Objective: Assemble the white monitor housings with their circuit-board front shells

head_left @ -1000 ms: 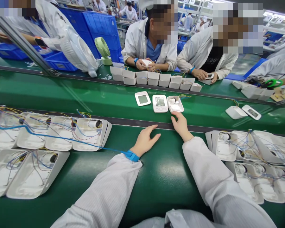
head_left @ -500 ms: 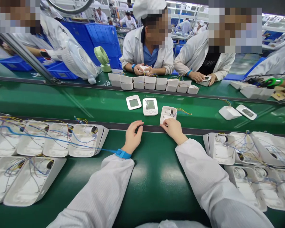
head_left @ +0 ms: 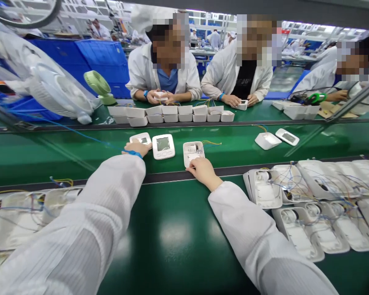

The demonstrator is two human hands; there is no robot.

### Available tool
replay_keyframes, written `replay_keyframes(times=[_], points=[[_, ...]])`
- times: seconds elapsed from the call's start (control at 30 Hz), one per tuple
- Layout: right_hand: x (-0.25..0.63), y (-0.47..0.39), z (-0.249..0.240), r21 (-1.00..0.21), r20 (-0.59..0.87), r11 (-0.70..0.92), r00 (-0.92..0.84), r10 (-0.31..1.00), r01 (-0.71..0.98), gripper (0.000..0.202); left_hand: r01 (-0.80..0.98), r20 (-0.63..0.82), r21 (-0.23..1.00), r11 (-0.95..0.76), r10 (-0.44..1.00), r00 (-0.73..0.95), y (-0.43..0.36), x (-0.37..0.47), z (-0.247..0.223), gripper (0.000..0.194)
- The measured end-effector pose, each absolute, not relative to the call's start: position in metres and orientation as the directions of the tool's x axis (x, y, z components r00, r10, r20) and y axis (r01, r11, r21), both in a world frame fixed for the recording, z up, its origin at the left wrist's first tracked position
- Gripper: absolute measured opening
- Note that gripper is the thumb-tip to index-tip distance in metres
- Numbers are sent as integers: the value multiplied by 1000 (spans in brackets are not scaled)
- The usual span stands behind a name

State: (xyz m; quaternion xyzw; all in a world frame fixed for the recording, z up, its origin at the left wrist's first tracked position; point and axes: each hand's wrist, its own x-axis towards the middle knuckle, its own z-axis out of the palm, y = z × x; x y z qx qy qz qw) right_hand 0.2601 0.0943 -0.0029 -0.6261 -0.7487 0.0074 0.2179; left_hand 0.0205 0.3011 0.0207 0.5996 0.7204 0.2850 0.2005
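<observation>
My left hand (head_left: 138, 148), with a blue strap at its wrist, reaches over the near side of a white cover with a grey screen (head_left: 144, 139) on the green belt. Its fingers are partly hidden, so its grip cannot be told. Just right of it lies a second screen cover (head_left: 163, 146). My right hand (head_left: 202, 170) has its fingers closed on the near edge of an open white housing (head_left: 193, 154), which holds a motor and trails yellow wires.
Wired housings stand at the right (head_left: 266, 188) and left (head_left: 21, 213). Beyond the belt are a row of housings (head_left: 172, 114), a green fan (head_left: 98, 84) and people in white coats. A closed-side-up housing (head_left: 267, 140) and another cover (head_left: 287, 137) lie farther right.
My left hand has moved forward and left from the belt's near edge onto the left screen cover. My right hand remains at the housing's near edge. The view has shifted.
</observation>
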Motion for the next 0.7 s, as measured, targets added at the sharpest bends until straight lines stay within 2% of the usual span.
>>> replay_keyframes(times=[0.1, 0.17, 0.3, 0.37, 0.43, 0.5, 0.53, 0.6, 0.7], points=[[259, 96, -4, -276, 300, 213, -126, 946, 937, 23, 576, 67, 801, 165, 931, -359, 302, 16, 26, 57], [258, 96, -5, -266, 292, 219, -138, 946, 939, 22, 532, 91, 835, 142, 917, -388, 299, 13, 31, 55], [255, 95, -2, -262, 293, 257, -177, 940, 930, 21, 411, 181, 911, 40, 856, -484, 273, 15, 42, 60], [255, 93, 4, -257, 299, 254, -173, 938, 933, 20, 332, 210, 942, -47, 854, -476, 241, 23, 44, 63], [253, 90, 15, -236, 313, 234, -154, 937, 943, 21, 233, 233, 961, -150, 893, -385, 194, 34, 41, 61], [248, 83, 29, -201, 322, 219, -147, 935, 955, 24, -176, 261, 944, -278, 958, -115, 137, 42, 34, 69], [244, 78, 38, -181, 318, 216, -151, 936, 960, 25, -328, 272, 908, -259, 962, -5, 108, 45, 29, 72], [231, 64, 54, -141, 286, 206, -159, 945, 968, 24, -510, 210, 850, -132, 973, 98, 61, 49, 19, 68], [208, 38, 75, -103, 196, 228, -205, 959, 968, 23, -612, -42, 780, 128, 987, 154, 28, 51, 9, 53]])
